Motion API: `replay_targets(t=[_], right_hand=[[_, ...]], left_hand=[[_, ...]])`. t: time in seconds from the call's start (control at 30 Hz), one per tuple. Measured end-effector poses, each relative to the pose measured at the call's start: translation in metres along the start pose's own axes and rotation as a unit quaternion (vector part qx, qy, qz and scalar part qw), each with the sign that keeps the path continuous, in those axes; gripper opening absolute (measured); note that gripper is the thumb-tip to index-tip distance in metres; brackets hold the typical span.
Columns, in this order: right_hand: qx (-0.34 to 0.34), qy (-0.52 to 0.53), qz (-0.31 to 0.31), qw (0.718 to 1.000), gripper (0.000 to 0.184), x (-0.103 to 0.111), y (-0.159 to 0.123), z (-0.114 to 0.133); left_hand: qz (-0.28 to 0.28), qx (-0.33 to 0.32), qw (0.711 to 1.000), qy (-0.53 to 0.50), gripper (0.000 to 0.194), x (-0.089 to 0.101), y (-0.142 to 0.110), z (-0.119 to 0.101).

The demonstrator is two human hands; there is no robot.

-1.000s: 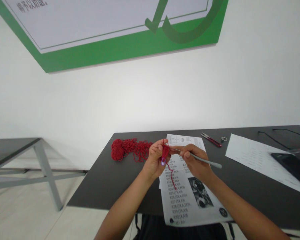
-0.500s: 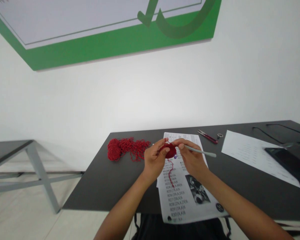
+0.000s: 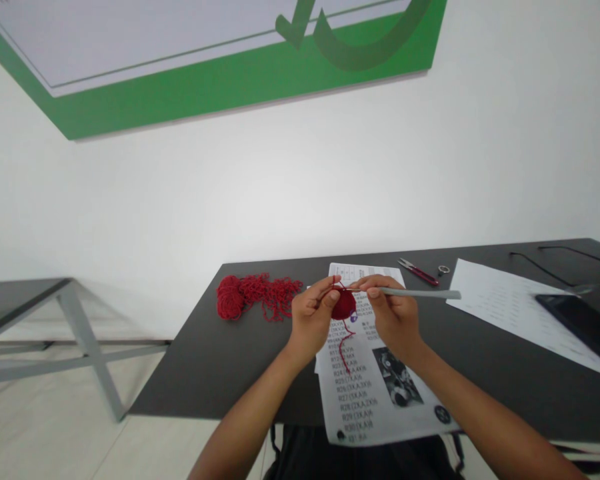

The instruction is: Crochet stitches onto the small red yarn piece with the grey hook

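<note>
My left hand pinches the left edge of a small round piece of red crochet, with a strand of yarn running over the raised index finger. In my right hand is a crochet hook with a grey handle, lying almost level; its tip meets the top edge of the crochet piece. A purple stitch marker hangs at the piece's lower right. From its underside a red yarn tail dangles over a printed pattern sheet. Left of my hands lies a ball of red yarn with loose, crinkled strands.
Thread snips and a small metal ring lie at the back of the dark table. To the right are another printed sheet, a black phone and eyeglasses. A second table stands at far left.
The hook has swung from slanting down rightward to nearly level, and its handle end reaches farther right. My right hand has shifted slightly right. The left hand keeps its hold on the crochet piece.
</note>
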State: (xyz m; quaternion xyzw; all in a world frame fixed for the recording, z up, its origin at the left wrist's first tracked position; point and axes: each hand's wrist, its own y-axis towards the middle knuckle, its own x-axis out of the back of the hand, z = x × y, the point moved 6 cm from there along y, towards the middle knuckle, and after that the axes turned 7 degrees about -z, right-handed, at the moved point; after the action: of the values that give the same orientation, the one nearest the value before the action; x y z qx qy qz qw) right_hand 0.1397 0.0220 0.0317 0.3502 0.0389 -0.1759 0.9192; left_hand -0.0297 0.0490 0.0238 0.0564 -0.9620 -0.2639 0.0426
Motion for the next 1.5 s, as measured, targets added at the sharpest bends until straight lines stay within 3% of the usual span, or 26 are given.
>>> replay_targets(t=[0.23, 0.47, 0.67, 0.93, 1.13, 1.27, 1.37, 1.5], right_hand=[[0.051, -0.017, 0.004, 0.999, 0.015, -0.002, -0.001, 0.009], [0.107, -0.022, 0.038, 0.993, 0.009, -0.003, -0.007, 0.008], [0.202, -0.065, 0.084, 0.974, 0.03, -0.005, -0.016, 0.016], [0.318, -0.152, 0.141, 0.925, 0.055, -0.012, -0.025, 0.009], [0.336, -0.199, 0.139, 0.91, 0.054, -0.01, -0.027, 0.009], [0.35, -0.219, 0.127, 0.902, 0.056, -0.009, -0.026, 0.014], [0.33, -0.201, 0.116, 0.915, 0.055, -0.008, -0.025, 0.009], [0.278, -0.139, 0.068, 0.948, 0.048, -0.005, -0.023, 0.005]], left_hand=[[-0.005, -0.004, 1.0, 0.014, 0.037, 0.0, -0.002, -0.002], [-0.021, -0.075, 0.994, 0.079, 0.028, 0.002, -0.005, -0.01], [-0.02, -0.134, 0.984, 0.114, 0.027, 0.002, -0.007, -0.014], [-0.024, -0.132, 0.987, 0.091, 0.026, 0.0, -0.006, -0.014], [-0.041, -0.037, 0.997, 0.053, 0.029, -0.003, -0.012, -0.003], [-0.044, 0.086, 0.99, -0.098, 0.037, -0.011, -0.016, 0.016], [-0.031, 0.158, 0.964, -0.212, 0.044, -0.021, -0.018, 0.024], [-0.028, 0.203, 0.935, -0.288, 0.041, -0.027, -0.019, 0.022]])
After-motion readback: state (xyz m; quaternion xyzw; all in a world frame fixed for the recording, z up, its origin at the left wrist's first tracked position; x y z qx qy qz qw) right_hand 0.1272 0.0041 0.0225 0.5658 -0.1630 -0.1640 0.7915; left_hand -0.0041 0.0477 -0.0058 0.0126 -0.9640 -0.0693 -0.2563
